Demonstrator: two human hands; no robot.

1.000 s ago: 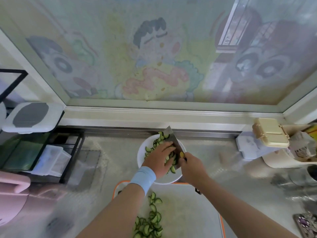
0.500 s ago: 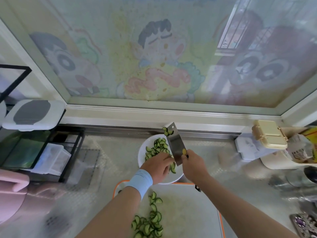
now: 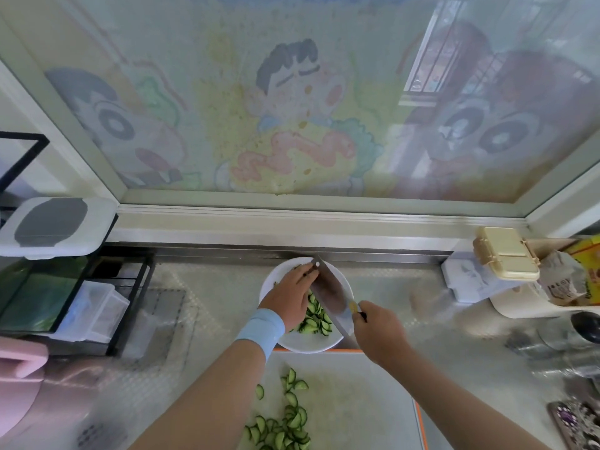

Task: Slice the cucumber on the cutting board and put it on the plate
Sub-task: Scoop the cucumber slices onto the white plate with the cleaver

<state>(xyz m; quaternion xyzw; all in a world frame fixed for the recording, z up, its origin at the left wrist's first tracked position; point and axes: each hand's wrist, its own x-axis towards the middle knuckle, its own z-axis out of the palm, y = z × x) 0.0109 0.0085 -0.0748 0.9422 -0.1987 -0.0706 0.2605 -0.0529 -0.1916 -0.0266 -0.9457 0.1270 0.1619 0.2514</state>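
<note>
A white plate (image 3: 310,342) stands just beyond the cutting board (image 3: 350,401) and holds a heap of cucumber slices (image 3: 315,319). My right hand (image 3: 380,334) grips the handle of a cleaver (image 3: 328,290), whose blade lies tilted over the plate. My left hand (image 3: 290,295), with a blue wristband, reaches over the plate with straight fingers touching the blade near its tip. More half-moon cucumber slices (image 3: 285,423) lie on the board's near left part.
A black wire rack with clear boxes (image 3: 84,306) stands at left. White and beige containers (image 3: 493,264) and bags sit at right, a dark cup (image 3: 584,326) beyond them. A phone (image 3: 578,420) lies at the lower right. A window wall rises behind the counter.
The cleaver has tipped down lower over the plate. My left hand slid from the blade's lower part up to its tip, and the slices on the blade have dropped onto the plate.
</note>
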